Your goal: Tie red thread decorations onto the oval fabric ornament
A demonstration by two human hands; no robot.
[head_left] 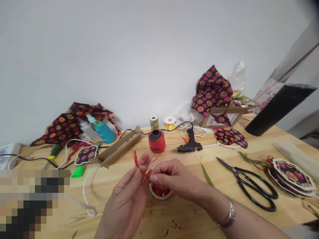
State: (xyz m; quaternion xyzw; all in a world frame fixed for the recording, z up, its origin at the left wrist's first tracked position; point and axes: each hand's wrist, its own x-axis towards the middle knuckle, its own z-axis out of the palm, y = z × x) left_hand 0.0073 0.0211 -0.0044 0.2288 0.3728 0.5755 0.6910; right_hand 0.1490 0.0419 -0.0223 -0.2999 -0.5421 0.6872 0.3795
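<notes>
Between my two hands runs a bundle of red thread (136, 160), its frayed end sticking up past my left thumb. My left hand (133, 189) pinches the bundle between thumb and fingers. With thumb and forefinger together, my right hand (168, 174) grips the red thread a little to the right. Partly hidden below the right hand is a round ornament (160, 194) with a pale rim and a dark red patterned middle. A cone of red thread (157, 141) stands just beyond my hands, and a loose strand lies near it.
Black-handled scissors (249, 182) and a green tassel (206, 172) lie to the right. Behind are a black glue gun (189, 144), a yellow thread spool (169, 123) and a cardboard tray (122, 147). Patterned ornaments (291, 176) are stacked far right. A blue thread cone (104, 132) leans left.
</notes>
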